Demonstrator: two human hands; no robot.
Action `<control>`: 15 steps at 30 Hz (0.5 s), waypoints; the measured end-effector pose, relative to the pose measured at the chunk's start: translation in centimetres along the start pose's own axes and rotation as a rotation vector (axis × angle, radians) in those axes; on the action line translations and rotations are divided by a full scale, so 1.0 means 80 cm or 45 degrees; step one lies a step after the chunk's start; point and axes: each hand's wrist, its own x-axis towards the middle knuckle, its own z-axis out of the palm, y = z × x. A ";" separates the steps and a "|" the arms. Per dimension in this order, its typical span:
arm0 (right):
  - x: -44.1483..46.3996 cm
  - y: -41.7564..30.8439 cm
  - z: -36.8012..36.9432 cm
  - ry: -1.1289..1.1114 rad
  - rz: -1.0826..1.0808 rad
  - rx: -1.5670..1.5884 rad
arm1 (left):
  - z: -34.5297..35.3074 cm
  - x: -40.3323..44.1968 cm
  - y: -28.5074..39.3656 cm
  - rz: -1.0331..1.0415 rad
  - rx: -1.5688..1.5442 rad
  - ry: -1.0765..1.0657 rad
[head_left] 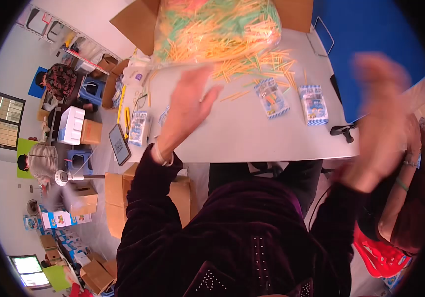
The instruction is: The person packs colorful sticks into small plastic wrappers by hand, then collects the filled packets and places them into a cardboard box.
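My left hand [190,101] is raised over the table, open, with the thumb apart from the fingers and nothing visible in it. A blue-and-white packet [164,115] is partly hidden behind it, and another striped packet [139,127] lies to its left. My right hand [381,106] is at the table's right side, smeared by motion, so its fingers cannot be read. Nearest to it on the table are a striped packet [314,105] and a black clip-like object [342,131]. A clear packet [272,98] with coloured pieces inside lies between my hands.
A large clear bag [217,32] of thin coloured sticks fills the table's far side, with loose sticks [252,67] spilled before it. A phone [120,144] and yellow cutter [127,116] lie left. A blue surface [371,29] and another person's arm [400,198] are right.
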 end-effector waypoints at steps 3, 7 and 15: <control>-0.037 0.116 0.100 -0.078 0.020 -0.502 | 0.053 -0.018 -0.046 -0.083 0.172 -0.238; -0.053 0.157 0.133 -0.085 -0.059 -0.923 | 0.111 -0.033 -0.086 -0.145 0.496 -0.436; -0.063 0.196 0.134 -0.285 0.223 -0.979 | 0.137 -0.026 -0.088 -0.022 0.429 -0.216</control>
